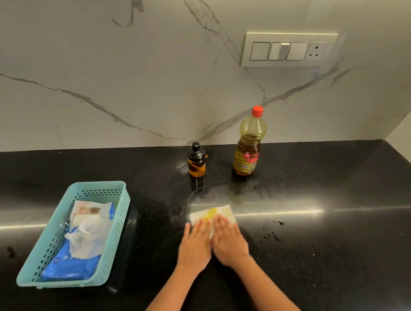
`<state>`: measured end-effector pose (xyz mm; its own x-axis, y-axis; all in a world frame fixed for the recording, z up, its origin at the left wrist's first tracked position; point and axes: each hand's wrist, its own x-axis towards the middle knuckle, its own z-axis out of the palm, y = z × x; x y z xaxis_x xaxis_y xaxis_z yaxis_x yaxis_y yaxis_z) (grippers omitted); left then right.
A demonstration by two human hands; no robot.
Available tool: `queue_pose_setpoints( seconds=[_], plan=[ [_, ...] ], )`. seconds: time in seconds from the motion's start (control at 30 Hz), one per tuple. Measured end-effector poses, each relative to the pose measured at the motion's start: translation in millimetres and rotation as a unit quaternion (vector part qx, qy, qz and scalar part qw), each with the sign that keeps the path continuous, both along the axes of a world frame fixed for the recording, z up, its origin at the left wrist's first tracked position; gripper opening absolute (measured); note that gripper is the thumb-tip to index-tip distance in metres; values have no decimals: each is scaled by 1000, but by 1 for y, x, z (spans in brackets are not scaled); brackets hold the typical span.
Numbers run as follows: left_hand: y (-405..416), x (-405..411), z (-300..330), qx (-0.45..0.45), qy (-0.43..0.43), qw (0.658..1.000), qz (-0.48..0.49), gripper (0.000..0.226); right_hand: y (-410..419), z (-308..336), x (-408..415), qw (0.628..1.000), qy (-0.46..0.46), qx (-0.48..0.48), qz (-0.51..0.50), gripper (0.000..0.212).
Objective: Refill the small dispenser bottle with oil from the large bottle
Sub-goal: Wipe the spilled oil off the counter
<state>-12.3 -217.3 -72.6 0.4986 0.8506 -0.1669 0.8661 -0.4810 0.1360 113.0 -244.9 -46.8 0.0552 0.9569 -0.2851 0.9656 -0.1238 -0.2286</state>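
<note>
Hands lie flat, side by side and touching, on a white wipe stained yellow at its middle. The left hand and right hand both press palm-down with fingers extended (neither is clenched, and neither grasps anything; the fingertips simply rest on the near edge of the wipe). The wipe lies on the black countertop, which shows smeared streaks around it.

From the hands, the small dispenser bottle stands at 12 o'clock, upright, black cap on, amber oil in its lower part. The large oil bottle stands at 1 o'clock, upright, red cap fitted, partly filled. The two bottles stand near each other but apart, close to the marble backsplash.

At 9 o'clock sits a teal perforated basket holding a blue wipes pack and crumpled white tissues.
</note>
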Motion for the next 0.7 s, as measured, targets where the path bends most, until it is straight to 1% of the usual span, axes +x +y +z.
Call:
queue_pose_setpoints(
  seconds=[0.07,0.1,0.17,0.2,0.23,0.27,0.3,0.33,0.37,0.4,0.43,0.47,0.5,0.53,0.57,0.6,0.63,0.67,0.7],
  plan=[
    [14,56,6,-43,19,996,-81,64,-1,5,48,997,-7,-47,-63,55],
    [13,85,11,-57,36,991,-119,61,-8,9,68,994,-15,-64,-91,54],
    [-4,137,22,-57,48,980,-186,61,-37,13,106,987,-55,-86,-125,54],
    [-18,155,27,-54,33,976,-210,63,-56,12,121,982,-76,-99,-139,56],
    [-33,167,28,-53,18,972,-229,63,-77,9,132,978,-85,-104,-159,66],
    [-49,173,29,-51,5,968,-245,62,-96,9,137,974,-78,-103,-185,81],
    [-63,173,28,-46,2,965,-257,61,-114,6,137,972,-70,-90,-206,92],
    [-76,165,23,-41,1,963,-265,59,-128,2,130,970,-58,-88,-219,92],
    [-85,152,20,-32,-6,963,-269,58,-137,-6,117,973,-44,-63,-218,83],
    [-92,134,17,-26,-16,961,-274,56,-142,-16,100,980,-51,-24,-193,70],
    [-96,112,18,-39,-15,963,-266,55,-142,-21,82,981,-54,18,-188,60],
    [-98,86,18,-54,-19,968,-244,55,-139,-29,61,980,-31,56,-187,58],
    [-97,54,14,-68,-24,973,-219,54,-133,-36,37,982,-26,86,-164,63],
    [-95,20,7,-82,-20,977,-197,54,-125,-41,11,986,-27,107,-121,64],
    [-92,-14,3,-92,-23,982,-165,57,-115,-43,-16,992,-24,112,-59,60],
    [-87,-46,0,-65,-44,990,-118,60,-103,-39,-47,996,-4,92,6,56],
    [-82,-74,-1,-31,-64,995,-66,59,-90,-32,-73,997,23,49,51,52],
    [-74,-95,-8,11,-63,998,-11,53,-74,-24,-92,996,29,12,80,51],
    [-65,-105,-8,14,-60,998,31,53,-57,-12,-106,995,38,12,94,56]
  ],
)
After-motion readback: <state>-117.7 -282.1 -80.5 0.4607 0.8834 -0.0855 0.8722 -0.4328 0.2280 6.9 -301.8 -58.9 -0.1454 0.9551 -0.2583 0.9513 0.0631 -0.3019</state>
